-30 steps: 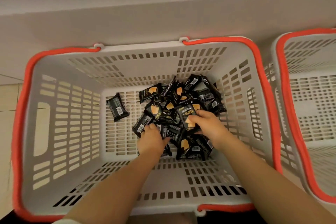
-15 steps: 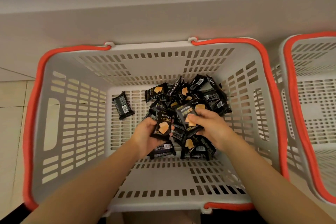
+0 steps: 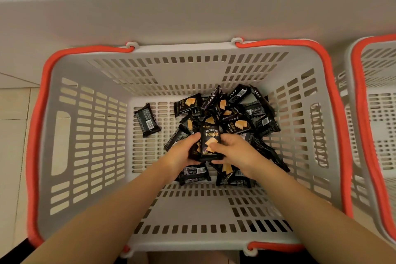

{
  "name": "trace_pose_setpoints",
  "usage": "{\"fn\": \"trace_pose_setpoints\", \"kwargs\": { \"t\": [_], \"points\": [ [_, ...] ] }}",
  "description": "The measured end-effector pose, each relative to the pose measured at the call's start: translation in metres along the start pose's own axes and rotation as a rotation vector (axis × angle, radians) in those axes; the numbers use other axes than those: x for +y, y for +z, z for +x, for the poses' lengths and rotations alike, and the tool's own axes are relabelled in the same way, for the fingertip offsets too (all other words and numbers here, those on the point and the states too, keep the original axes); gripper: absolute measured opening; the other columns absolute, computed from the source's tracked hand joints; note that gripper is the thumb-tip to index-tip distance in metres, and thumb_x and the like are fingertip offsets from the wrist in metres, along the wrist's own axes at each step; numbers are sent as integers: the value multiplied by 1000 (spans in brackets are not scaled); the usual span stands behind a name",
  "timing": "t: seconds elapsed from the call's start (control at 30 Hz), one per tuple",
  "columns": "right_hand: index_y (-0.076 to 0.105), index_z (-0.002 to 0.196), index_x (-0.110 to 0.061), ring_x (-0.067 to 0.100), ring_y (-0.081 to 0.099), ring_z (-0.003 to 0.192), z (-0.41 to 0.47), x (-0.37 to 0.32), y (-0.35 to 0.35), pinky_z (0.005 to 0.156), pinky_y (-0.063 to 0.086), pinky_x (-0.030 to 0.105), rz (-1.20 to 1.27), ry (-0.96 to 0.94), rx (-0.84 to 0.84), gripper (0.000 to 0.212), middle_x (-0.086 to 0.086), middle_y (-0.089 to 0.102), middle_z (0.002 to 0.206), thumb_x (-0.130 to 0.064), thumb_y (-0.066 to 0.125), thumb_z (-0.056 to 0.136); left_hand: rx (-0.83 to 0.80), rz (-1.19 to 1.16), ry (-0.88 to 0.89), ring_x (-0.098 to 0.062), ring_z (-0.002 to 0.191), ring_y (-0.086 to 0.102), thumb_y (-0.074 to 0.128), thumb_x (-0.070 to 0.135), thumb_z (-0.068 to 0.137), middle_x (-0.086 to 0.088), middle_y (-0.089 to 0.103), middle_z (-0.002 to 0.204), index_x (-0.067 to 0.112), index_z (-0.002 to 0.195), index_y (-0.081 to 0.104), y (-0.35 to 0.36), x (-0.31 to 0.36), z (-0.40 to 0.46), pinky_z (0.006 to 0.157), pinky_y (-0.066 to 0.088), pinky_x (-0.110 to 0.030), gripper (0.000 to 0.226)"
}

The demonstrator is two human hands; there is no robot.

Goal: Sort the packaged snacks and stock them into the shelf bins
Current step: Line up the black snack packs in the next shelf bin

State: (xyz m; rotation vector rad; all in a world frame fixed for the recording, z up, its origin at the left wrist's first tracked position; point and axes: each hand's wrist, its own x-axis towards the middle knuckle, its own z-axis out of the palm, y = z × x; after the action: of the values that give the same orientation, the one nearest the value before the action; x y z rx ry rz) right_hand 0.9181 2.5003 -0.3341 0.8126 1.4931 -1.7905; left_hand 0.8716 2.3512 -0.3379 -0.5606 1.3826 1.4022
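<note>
Gripping a small stack of black snack packets (image 3: 209, 143) at frame centre above the basket (image 3: 90, 156) pile, left hand (image 3: 182, 154) and right hand (image 3: 235, 152) could lose slippery packets if lifted loosely.

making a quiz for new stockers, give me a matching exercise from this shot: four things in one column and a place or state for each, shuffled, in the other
Things:
1. lone packet
2. DRYCAKE packet
3. snack pile
4. second basket

Places or states:
A. at the right edge of the view
B. gripped by the left hand and right hand
C. heaped in the basket's middle and right
D. lying apart, left of the heap

Pairs: 1-D, 2-B, 3-C, 4-A
</note>
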Motion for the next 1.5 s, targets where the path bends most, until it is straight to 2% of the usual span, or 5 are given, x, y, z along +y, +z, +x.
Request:
{"fn": "trace_pose_setpoints", "kwargs": {
  "t": [0.3,0.53,0.97,1.23,1.5],
  "points": [
    [51,128,-8,28,50,113,8,28,-15,92,47,38,-1269,-203,100,37,11,48,125,-28,42,98,271,456,181,-13,89,63,66,31,85,4,66,96,19,104,56,-18,-19,9,74,51,-26,25],
    [30,136,-5,31,52,111,17,47,-5,90,40,37,-1583,-114,145,57,16,63,113,-29,56,91,323,682,206,-12,87,59,66,27,86,4,64,101,20,114,54,-42,-23,7,63,42,-16,32],
    [61,107,-16,20,57,103,-31,-19,-16,80,42,26,-984,-240,150,21,2,60,105,-21,63,87,99,698,425,-12,96,64,75,31,76,6,68,103,25,107,59,-31,72,-59,91,50,-38,35],
    [53,92,-21,10,67,79,-132,-123,25,74,51,26,-99,-556,247,20,0,69,86,-12,68,82,-171,452,670,-7,97,65,65,4,83,2,69,108,29,110,56,10,125,-165,83,50,-19,38],
    [59,105,-28,5,63,100,-210,-189,78,85,50,21,-61,-976,314,28,-9,70,103,-4,58,89,-145,291,974,4,93,61,53,12,91,19,69,94,26,121,52,26,154,-260,82,47,-14,34]
  ]
}}
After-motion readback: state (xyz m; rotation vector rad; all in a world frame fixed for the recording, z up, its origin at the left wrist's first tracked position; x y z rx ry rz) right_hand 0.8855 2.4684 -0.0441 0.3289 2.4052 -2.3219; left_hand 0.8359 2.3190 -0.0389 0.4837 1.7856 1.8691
